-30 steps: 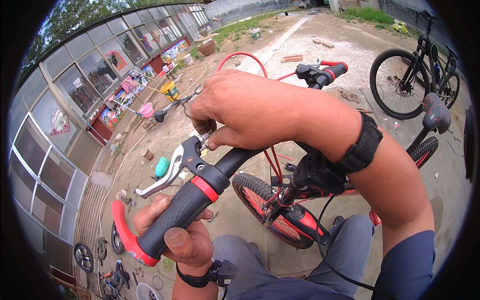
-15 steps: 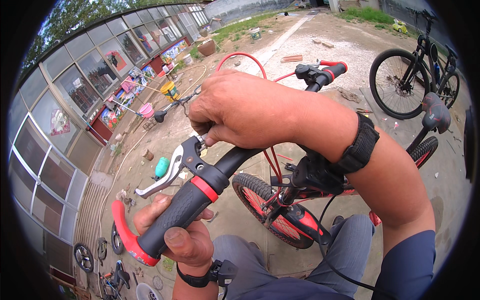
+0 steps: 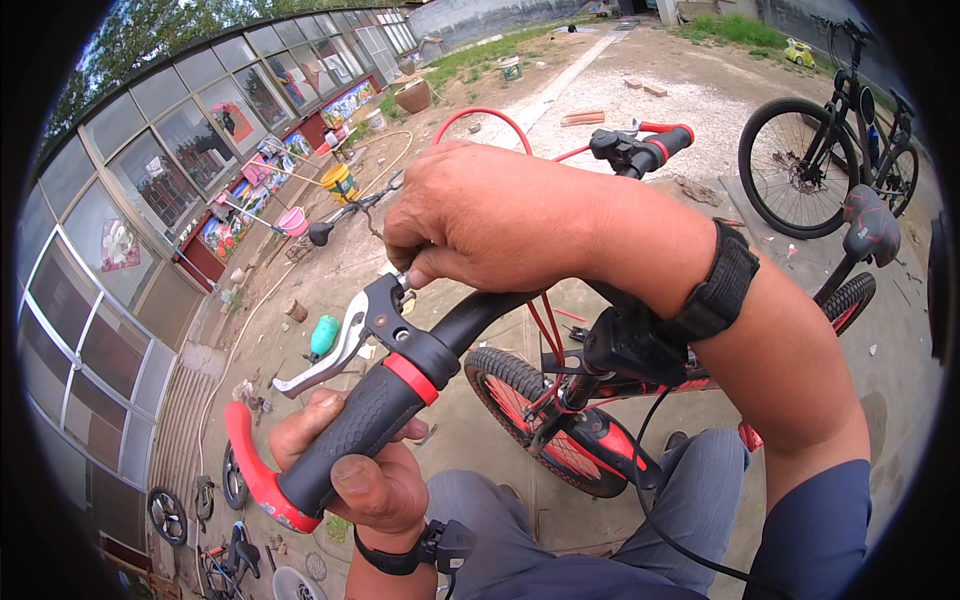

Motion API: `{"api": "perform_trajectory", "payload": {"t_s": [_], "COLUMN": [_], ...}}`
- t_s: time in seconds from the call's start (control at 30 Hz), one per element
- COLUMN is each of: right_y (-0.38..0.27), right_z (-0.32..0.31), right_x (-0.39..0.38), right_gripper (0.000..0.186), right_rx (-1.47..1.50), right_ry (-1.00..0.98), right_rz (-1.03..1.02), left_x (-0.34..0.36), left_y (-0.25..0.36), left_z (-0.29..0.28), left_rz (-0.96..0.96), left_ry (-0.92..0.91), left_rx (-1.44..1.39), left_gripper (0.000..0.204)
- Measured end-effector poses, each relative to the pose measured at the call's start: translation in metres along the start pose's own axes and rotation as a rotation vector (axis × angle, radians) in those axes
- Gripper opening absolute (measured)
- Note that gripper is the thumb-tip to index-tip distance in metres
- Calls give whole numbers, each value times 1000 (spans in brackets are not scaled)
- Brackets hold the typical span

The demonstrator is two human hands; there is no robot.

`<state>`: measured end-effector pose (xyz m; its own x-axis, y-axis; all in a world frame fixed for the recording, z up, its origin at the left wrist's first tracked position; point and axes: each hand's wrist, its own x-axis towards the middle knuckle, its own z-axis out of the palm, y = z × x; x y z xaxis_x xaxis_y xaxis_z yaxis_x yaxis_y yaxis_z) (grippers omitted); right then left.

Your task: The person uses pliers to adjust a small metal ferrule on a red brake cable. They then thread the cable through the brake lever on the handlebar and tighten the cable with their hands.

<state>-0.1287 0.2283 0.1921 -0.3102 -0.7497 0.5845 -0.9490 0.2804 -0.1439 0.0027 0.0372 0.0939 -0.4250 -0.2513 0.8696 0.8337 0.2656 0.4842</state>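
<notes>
My left hand (image 3: 375,485) is wrapped round the black rubber handlebar grip (image 3: 362,425), which has a red ring and a red curved bar end (image 3: 250,470). Just inboard of the grip sits a silver brake lever (image 3: 335,350) in a black clamp. My right hand (image 3: 460,215) reaches across the bar from the right, thumb and fingers pinched on the small silver cable adjuster (image 3: 403,282) at the lever's body. Part of the adjuster is hidden by the fingertips. Below the bar stands the bicycle's front wheel (image 3: 520,420), with a red and black mudguard (image 3: 605,445).
A black bicycle (image 3: 800,165) stands at the far right. The bar's other end carries a second brake lever (image 3: 625,150). Along the left runs a glazed building wall (image 3: 120,280). On the ground lie a turquoise bottle (image 3: 324,334), a yellow bucket (image 3: 340,182) and bicycle parts.
The fingers of my right hand have rolled and shifted slightly to the right at the adjuster. My left hand keeps its hold, and the handlebar has barely moved.
</notes>
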Motion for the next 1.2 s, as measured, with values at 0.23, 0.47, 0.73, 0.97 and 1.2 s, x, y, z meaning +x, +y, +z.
{"api": "perform_trajectory", "payload": {"t_s": [0.23, 0.47, 0.73, 0.97, 1.2], "right_y": [-1, 0, 1, 0, -1], "right_z": [-3, 4, 4, 2, 1], "right_x": [0, -1, -1, -2, -4], "right_gripper": [17, 16, 15, 15, 16], "right_rx": [34, -55, -62, -40, -3], "right_ry": [-4, 56, 47, 31, 22], "right_rz": [-15, -37, -52, -38, -13], "left_x": [1, 0, 0, 0, 1], "left_y": [-1, -1, -1, 2, 1], "left_z": [-4, -3, -5, -3, -1], "left_rz": [15, 3, -2, -5, 5], "left_ry": [-15, -1, -13, -11, -20], "left_rx": [11, 15, 5, 16, 13], "left_gripper": [61, 62, 62, 62, 62]}}
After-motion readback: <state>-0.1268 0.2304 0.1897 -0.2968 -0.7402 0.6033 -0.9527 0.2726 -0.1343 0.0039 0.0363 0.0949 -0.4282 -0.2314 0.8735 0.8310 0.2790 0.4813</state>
